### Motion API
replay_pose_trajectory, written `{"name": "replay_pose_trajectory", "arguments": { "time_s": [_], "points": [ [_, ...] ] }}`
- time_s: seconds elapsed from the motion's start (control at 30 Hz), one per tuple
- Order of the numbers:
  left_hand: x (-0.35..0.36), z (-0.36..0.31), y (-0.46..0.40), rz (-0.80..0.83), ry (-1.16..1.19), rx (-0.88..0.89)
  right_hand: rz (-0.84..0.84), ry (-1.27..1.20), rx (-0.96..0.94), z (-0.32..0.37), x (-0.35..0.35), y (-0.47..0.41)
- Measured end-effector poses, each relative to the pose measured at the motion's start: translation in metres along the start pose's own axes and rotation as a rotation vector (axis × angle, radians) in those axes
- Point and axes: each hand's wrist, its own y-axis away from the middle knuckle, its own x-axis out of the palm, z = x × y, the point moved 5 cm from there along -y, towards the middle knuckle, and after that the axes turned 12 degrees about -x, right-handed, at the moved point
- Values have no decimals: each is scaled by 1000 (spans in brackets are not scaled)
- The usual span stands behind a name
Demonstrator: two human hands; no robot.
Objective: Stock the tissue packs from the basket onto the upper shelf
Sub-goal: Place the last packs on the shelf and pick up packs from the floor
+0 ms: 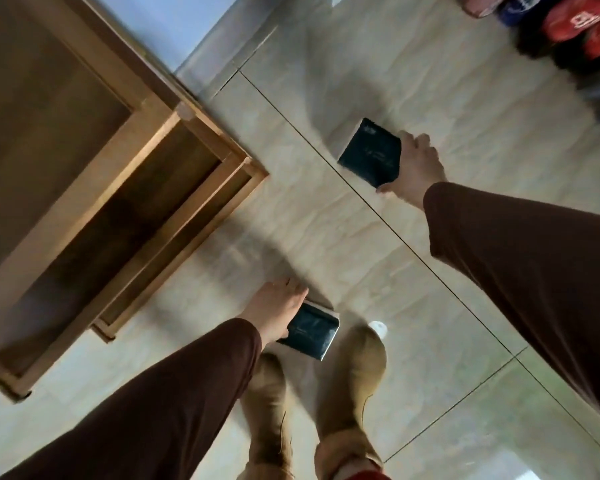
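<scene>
The view looks steeply down past both arms, each in a dark brown sleeve, to a pale tiled floor (326,237) crossed by thin dark grout lines. The left hand (278,308) hangs low over the floor just beside the person's feet, its fingers and thumb curled round a dark tissue pack (310,336) that sticks out from under the palm toward the right, a white edge showing along its far side. The right hand (418,169) reaches farther out over the open floor and grips a second dark tissue pack (369,152), fingers on its upper right edge and thumb at its lower corner, so the broad face of the pack is turned to the camera; faint pale markings show on it but are too blurred to read. The two packs are well apart, neither touching the shelf. The wooden shelf unit (125,188) fills the left side, seen from above at a slant, with light frame rails round darker boards; its near corner points toward the middle of the floor. Two tan boots (354,372) stand on the tiles at the bottom, and a small white object (378,328) lies just beyond the right boot's toe. In the top right corner sits a blurred heap of red, blue and dark items (575,26).
</scene>
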Motion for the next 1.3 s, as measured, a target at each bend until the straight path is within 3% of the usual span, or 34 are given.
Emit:
{"name": "replay_pose_trajectory", "arguments": {
  "time_s": [0.2,0.37,0.53,0.77,1.03,1.3],
  "points": [
    [-9,2,5,43,-21,-52,140,-167,237,-11,23,32],
    [-89,11,51,-62,168,-99,-6,-573,243,6,-25,103],
    [-240,24,142,-177,298,-100,-82,-858,169,64,-160,200],
    [-452,4,329,-453,237,18,-333,-780,-2,147,-387,386],
    [-638,-110,543,-630,29,297,-661,-645,-70,179,-600,629],
    [-736,-333,717,-771,-150,655,-1017,-440,-22,98,-722,876]
  ]
}}
